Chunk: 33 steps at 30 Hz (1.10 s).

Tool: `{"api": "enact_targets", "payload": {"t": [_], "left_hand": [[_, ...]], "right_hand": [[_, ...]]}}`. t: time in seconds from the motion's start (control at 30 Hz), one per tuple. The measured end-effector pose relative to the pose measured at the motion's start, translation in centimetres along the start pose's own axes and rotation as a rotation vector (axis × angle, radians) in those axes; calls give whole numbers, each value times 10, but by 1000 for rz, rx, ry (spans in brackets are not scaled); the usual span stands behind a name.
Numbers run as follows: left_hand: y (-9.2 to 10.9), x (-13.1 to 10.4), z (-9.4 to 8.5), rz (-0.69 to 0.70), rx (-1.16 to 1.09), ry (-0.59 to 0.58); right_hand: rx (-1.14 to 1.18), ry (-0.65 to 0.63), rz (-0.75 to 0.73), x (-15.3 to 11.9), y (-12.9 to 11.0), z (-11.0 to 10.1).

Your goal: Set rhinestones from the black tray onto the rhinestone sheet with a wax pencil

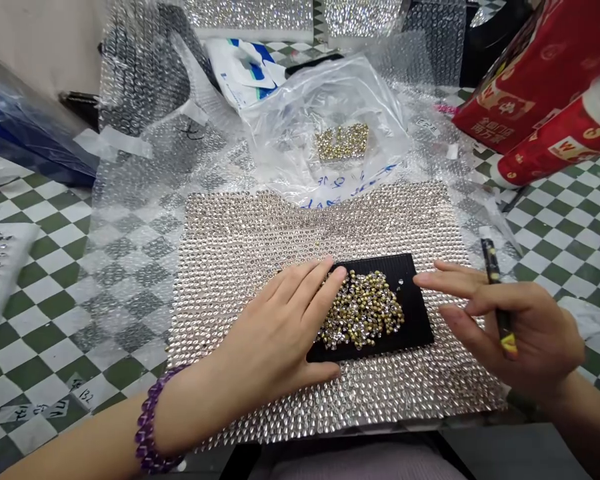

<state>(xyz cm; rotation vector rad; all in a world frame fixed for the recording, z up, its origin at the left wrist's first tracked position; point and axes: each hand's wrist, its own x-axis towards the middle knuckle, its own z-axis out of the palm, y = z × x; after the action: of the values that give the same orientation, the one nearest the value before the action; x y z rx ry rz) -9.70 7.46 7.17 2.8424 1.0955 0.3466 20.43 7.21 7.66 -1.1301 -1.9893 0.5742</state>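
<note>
A black ridged tray (417,313) lies on a sheet covered in rows of rhinestones (220,267). Loose gold-backed rhinestones (367,310) are heaped on it, with a stray clear one near its right edge. My left hand (285,327), fingers stretched out, rests over the tray's left end and hides that part. To the right of the tray, my right hand (520,327) has a dark pen-like tool (503,320) with a yellow and red end held among its fingers. Its index finger reaches the tray's right edge.
Behind the sheet lies an open clear plastic bag (290,127) holding more gold stones (343,141). Bubble wrap (130,200) spreads over the green-and-white checked table (40,267). A red box (535,73) and red canister (565,140) are at right; a white stone-covered board (5,273) is at left.
</note>
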Motion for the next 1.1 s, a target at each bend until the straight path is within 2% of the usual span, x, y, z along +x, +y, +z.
{"api": "enact_targets", "payload": {"t": [0.13, 0.3, 0.5, 0.9, 1.1], "left_hand": [[1, 4, -3, -13, 5, -4], [2, 4, -5, -14, 21, -10], [7, 1, -7, -14, 27, -2], [-2, 0, -5, -47, 20, -58], [-6, 2, -12, -64, -41, -47]], "right_hand": [[38, 43, 27, 6, 4, -6], [51, 59, -32, 13, 10, -11], [67, 86, 38, 12, 14, -10], [-62, -17, 56, 17, 28, -11], [-80, -134, -58, 35, 32, -6]]}}
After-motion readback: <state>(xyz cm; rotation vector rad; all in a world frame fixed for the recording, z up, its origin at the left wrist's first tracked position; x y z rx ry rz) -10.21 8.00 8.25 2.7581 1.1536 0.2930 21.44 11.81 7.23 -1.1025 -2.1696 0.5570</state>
